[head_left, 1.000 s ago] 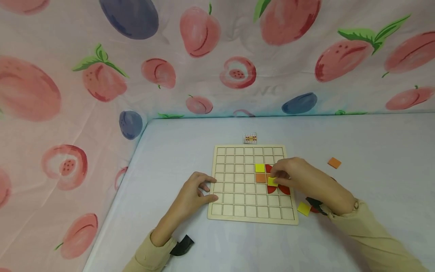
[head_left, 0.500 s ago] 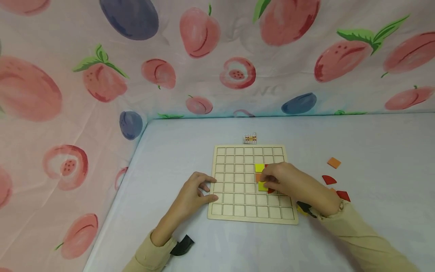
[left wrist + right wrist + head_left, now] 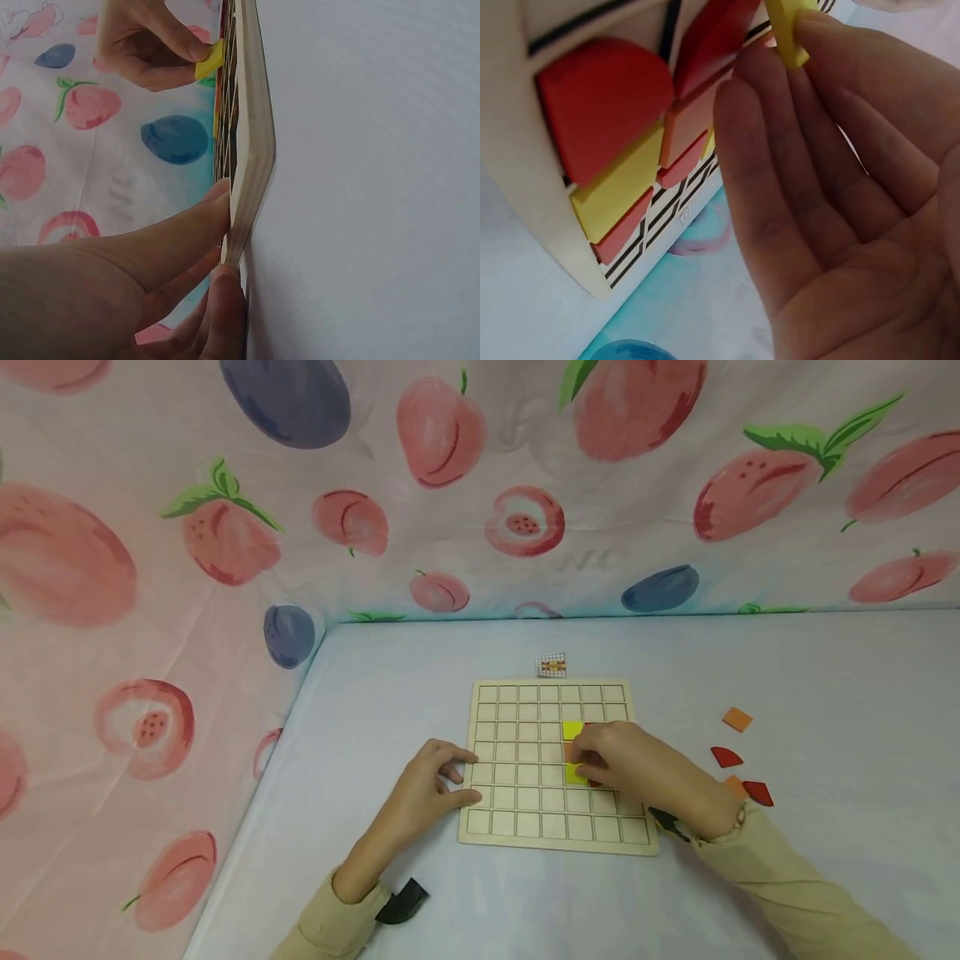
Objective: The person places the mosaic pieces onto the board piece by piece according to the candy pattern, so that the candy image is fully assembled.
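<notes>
A square wooden grid board [image 3: 517, 822] lies on the table. My left hand [image 3: 433, 777] rests at its left edge, thumb on the top face and a fingertip against the side. My right hand [image 3: 633, 768] pinches a yellow square tile [image 3: 576, 774] between thumb and fingers, low over the cell below an orange tile [image 3: 568, 752]. In the right wrist view that yellow tile [image 3: 786, 34] is tilted at the fingertips. Another yellow tile [image 3: 572, 730] sits in the grid above the orange one. Red rounded pieces [image 3: 604, 105] on the board's right part are mostly hidden by the hand in the head view.
Right of the board lie a loose orange tile [image 3: 737, 719], a red quarter-circle piece [image 3: 726, 757], a second orange tile [image 3: 736, 787] and another red piece [image 3: 759, 793]. A small printed pattern card [image 3: 552, 665] lies behind the board. Fruit-printed cloth [image 3: 450, 527] hangs behind and left.
My right hand has carried the yellow tile left and slightly down across the board, to the cell below the orange tile. The left hand and board have stayed put.
</notes>
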A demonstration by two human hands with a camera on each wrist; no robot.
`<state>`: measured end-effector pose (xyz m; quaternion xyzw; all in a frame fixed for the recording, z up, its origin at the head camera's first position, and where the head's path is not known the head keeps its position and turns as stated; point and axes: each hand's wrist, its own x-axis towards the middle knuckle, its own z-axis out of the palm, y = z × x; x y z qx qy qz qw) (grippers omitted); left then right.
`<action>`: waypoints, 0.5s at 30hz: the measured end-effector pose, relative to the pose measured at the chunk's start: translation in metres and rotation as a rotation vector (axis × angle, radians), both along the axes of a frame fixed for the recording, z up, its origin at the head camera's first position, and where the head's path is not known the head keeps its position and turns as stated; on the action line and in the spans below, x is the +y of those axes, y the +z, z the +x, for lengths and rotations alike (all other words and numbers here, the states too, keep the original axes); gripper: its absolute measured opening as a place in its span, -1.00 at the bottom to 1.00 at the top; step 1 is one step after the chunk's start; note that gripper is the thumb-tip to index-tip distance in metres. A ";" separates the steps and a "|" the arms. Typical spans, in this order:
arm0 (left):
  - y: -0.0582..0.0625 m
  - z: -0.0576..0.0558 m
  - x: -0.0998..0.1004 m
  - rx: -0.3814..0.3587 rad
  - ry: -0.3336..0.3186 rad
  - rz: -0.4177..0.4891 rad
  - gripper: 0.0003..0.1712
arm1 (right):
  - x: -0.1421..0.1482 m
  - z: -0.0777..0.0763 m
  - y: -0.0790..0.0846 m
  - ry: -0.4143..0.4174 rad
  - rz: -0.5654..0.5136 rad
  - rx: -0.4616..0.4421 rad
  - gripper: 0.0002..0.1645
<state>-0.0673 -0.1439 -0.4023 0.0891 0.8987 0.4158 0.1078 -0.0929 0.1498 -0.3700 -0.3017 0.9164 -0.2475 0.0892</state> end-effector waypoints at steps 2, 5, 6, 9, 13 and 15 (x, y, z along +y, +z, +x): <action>0.000 0.000 0.000 -0.001 0.001 0.002 -0.52 | 0.000 0.001 -0.001 0.000 0.020 0.023 -0.90; -0.001 0.000 0.000 -0.002 0.003 0.003 -0.52 | -0.001 0.001 -0.004 0.005 0.049 0.058 -0.90; -0.001 0.000 0.000 -0.002 0.002 0.004 -0.52 | -0.001 0.002 -0.005 0.008 0.052 0.067 -0.89; -0.001 0.000 -0.001 -0.001 0.001 0.003 -0.52 | 0.001 0.002 -0.006 0.007 0.052 0.081 -0.87; -0.001 0.000 -0.001 0.002 0.000 0.001 -0.53 | 0.004 0.002 -0.006 0.001 0.046 0.074 -0.85; -0.001 0.000 -0.001 0.002 0.000 0.000 -0.53 | 0.006 0.002 -0.006 -0.010 0.051 0.066 -0.85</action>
